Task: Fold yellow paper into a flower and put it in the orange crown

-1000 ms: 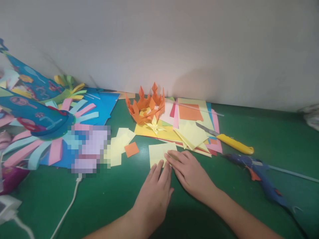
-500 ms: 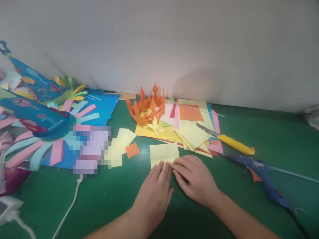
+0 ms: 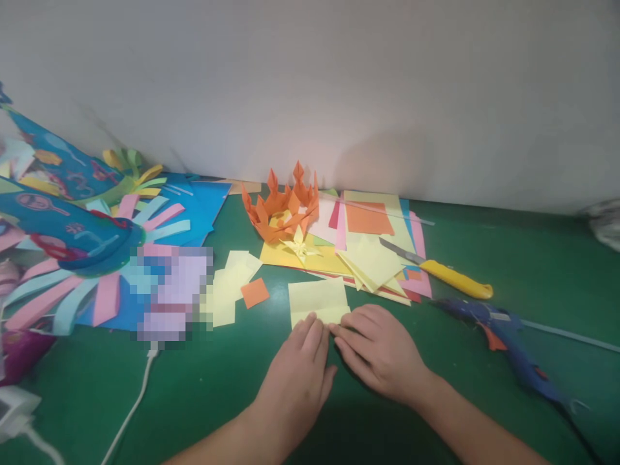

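A pale yellow sheet of paper (image 3: 318, 296) lies on the green tabletop, with a crease running across its near part. My left hand (image 3: 298, 365) rests flat on the sheet's near left edge, fingers stretched forward and side by side. From the right, my right hand (image 3: 380, 349) presses bent fingers on the near edge, their tips close to the left fingers. The paper under both hands is hidden. Just beyond the sheet are a small orange paper square (image 3: 255, 293), a pale yellow folded star (image 3: 301, 247) and a stack of folded pale yellow papers (image 3: 375, 261).
Behind stands an orange folded-paper crown (image 3: 283, 216) on coloured sheets. At right lie a yellow-handled craft knife (image 3: 455, 279) and a blue glue gun (image 3: 516, 342). Two blue decorated cone hats (image 3: 92, 236) fill the left, near a white cable (image 3: 140, 394).
My hands have shifted slightly along the sheet's near edge, and a little more of its creased strip shows. The view has moved slightly; the other things lie as before.
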The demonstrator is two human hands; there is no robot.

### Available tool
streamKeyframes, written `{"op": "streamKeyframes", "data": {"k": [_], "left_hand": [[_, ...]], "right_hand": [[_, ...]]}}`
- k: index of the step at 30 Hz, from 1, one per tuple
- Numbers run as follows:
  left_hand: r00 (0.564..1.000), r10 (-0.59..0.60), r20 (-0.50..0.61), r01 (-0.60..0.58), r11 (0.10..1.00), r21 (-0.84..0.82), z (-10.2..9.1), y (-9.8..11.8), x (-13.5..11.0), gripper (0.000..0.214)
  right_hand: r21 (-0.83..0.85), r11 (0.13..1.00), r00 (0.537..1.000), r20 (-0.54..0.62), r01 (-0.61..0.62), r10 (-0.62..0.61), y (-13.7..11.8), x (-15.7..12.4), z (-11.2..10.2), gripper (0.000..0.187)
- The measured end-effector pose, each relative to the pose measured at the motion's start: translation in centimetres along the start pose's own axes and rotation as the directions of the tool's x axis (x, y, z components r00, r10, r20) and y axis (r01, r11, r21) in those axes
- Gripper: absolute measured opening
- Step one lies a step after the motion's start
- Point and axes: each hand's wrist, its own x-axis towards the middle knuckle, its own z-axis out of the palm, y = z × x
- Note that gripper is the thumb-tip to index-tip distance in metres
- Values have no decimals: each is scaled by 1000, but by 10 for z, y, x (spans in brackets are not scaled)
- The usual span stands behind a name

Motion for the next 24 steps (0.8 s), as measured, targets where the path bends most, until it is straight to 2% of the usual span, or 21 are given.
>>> {"op": "streamKeyframes", "data": {"k": [6, 17, 21, 24], "left_hand": [[1000, 12, -2, -12, 1000, -2, 1, 0, -1, 40], [998, 2, 60, -6, 998, 57, -9, 2, 4, 35], [998, -3, 70, -1, 998, 56, -8, 2, 3, 37], [996, 1, 87, -6, 998, 56, -5, 1, 2, 39]], "right_hand": [[-36, 999, 999, 48, -3, 5, 0, -2, 3, 24], [-203, 972, 993, -13, -117, 117, 14, -16, -4, 29], [-175, 978, 992, -64, -115, 105, 10, -13, -3, 24], [-86, 996, 998, -49, -36, 32, 5, -10, -1, 23]]}}
